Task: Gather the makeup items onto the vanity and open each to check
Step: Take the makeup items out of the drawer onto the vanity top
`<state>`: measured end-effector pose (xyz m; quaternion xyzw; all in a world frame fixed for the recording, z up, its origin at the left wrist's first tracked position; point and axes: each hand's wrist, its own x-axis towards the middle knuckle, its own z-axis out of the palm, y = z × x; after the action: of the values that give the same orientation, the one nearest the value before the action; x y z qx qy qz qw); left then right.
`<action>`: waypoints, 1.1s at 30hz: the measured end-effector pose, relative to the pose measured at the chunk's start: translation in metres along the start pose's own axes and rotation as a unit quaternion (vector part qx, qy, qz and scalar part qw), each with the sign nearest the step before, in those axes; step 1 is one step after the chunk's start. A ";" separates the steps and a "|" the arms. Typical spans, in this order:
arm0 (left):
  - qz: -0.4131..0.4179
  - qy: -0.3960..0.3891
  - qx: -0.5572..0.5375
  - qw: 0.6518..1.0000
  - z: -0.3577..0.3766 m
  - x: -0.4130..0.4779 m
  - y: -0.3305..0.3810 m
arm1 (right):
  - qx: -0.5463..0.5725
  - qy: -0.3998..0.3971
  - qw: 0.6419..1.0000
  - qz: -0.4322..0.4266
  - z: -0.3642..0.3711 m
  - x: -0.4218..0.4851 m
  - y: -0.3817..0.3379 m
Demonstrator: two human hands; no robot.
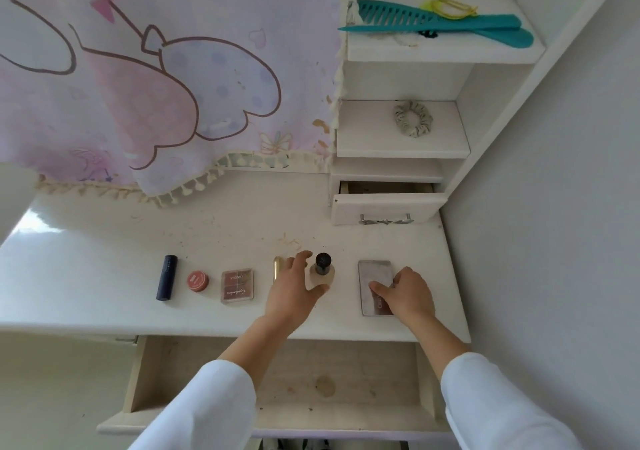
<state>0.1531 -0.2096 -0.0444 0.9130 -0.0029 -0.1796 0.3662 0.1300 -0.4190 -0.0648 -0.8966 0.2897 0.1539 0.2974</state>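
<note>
Gathered: row of six makeup items (237, 285) on the white vanity top (242, 214).
Remaining: all look closed.
Left hand (294, 287): fingers curve beside the black-capped glass foundation bottle (322, 269); grasp unclear.
Right hand (408, 293): grasps the flat grey rectangular palette (372, 276).

Gold tube (277, 268): right side hidden behind the left hand (292, 292). Whether its fingers (304, 256) touch the foundation bottle (322, 269) cannot be determined. Grey palette (374, 274): near right corner and lettering partly covered by the gripping right hand (410, 293).
</note>
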 end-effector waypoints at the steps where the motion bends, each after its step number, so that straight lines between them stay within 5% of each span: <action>1: 0.002 0.017 0.006 1.000 0.000 -0.005 -0.003 | 0.004 0.013 1.000 -0.010 0.000 -0.005 -0.001; 9: 0.105 0.148 0.037 0.983 0.011 -0.084 -0.045 | 0.082 0.046 0.989 -0.118 0.025 -0.070 0.006; 21: 0.047 -0.093 0.143 0.984 0.034 -0.158 -0.169 | -0.120 -0.175 0.955 -0.206 0.126 -0.163 0.055; 33: 0.125 -0.105 0.191 0.968 0.028 -0.156 -0.180 | -0.266 -0.146 0.906 -0.295 0.133 -0.166 0.062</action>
<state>-0.0246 -0.0753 -0.1326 0.9345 -0.1898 -0.2235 0.2020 -0.0524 -0.3060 -0.1207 -0.9545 -0.0866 0.2594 0.1185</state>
